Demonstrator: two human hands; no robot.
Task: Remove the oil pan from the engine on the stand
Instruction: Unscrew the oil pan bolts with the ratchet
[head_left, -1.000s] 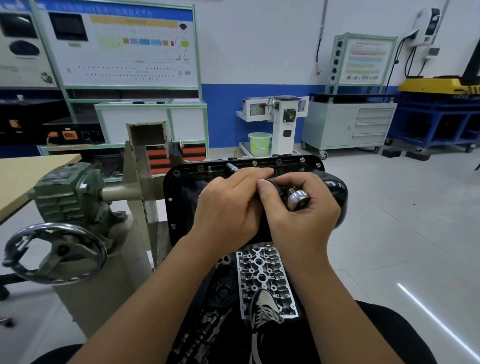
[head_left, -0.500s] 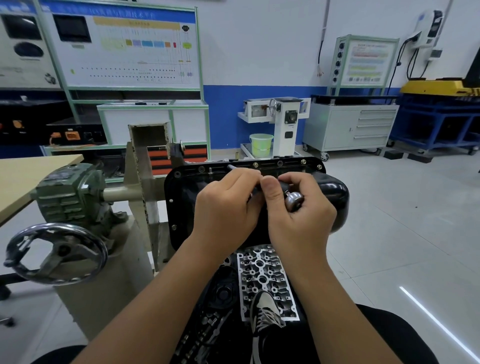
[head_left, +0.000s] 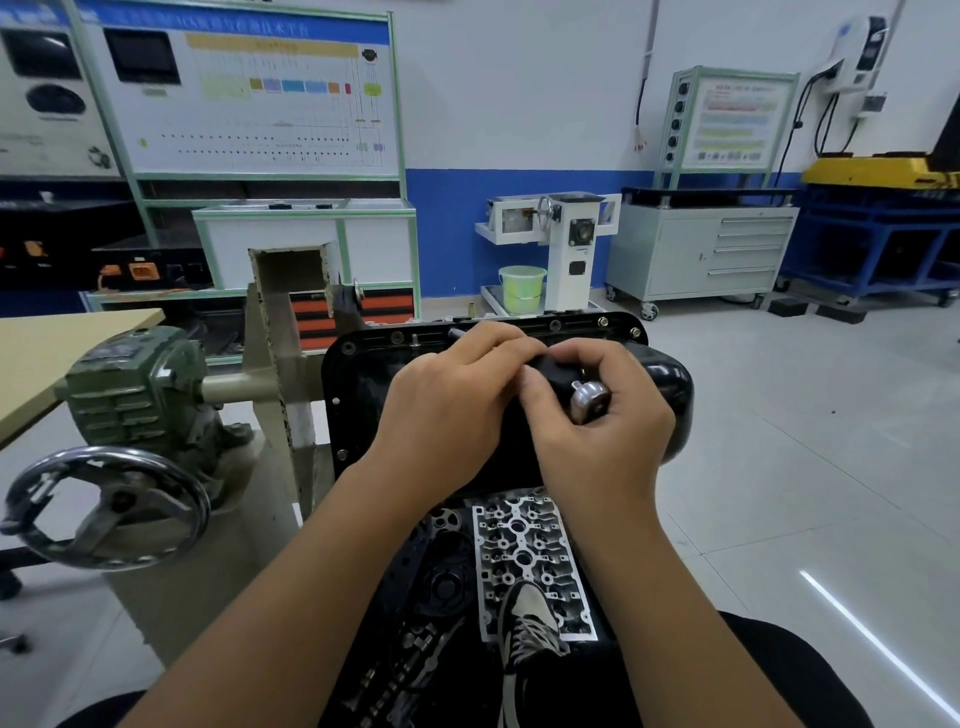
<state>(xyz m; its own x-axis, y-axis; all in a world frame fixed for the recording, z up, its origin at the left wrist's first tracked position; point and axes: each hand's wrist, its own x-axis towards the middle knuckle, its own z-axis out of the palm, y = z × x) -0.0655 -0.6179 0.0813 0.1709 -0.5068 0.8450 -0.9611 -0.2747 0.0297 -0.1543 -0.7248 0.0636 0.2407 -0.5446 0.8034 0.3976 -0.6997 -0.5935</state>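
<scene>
hands (head_left: 452, 410) covering oil pan (head_left: 670, 395), tool (head_left: 589, 400) half-hidden

Both forearms are reaching forward, the left hand (head_left: 447, 410) and right hand (head_left: 597, 421) meeting knuckle to knuckle, fingers curling inward, thumbs tucking between them.

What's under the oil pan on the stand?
Below the black oil pan a bare cylinder head faces the camera; both hands cover the seam between them.

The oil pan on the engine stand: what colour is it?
Glossy black, seen in the head view on the oil pan, which both hands partly cover.
</scene>
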